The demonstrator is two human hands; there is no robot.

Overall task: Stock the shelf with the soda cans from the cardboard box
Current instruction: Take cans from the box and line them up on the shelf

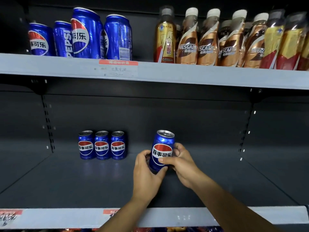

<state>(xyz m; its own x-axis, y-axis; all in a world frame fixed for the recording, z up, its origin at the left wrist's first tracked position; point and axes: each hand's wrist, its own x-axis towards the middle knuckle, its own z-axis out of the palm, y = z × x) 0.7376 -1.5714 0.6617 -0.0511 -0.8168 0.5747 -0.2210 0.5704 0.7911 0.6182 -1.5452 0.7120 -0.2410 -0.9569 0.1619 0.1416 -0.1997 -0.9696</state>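
Both my hands, left (147, 171) and right (181, 162), clasp an upright can (161, 150), the shelf's (66, 178) back row (102, 145) well to its left.

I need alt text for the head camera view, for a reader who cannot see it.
Both hands, left hand and right hand, hold a blue Pepsi can upright over the lower shelf, right of three standing cans. The upper shelf carries more Pepsi cans and coffee bottles.

Shop: metal shelves (167, 74) w/ price tags (118, 68), rows of cans (102, 145) & bottled drinks (207, 39).
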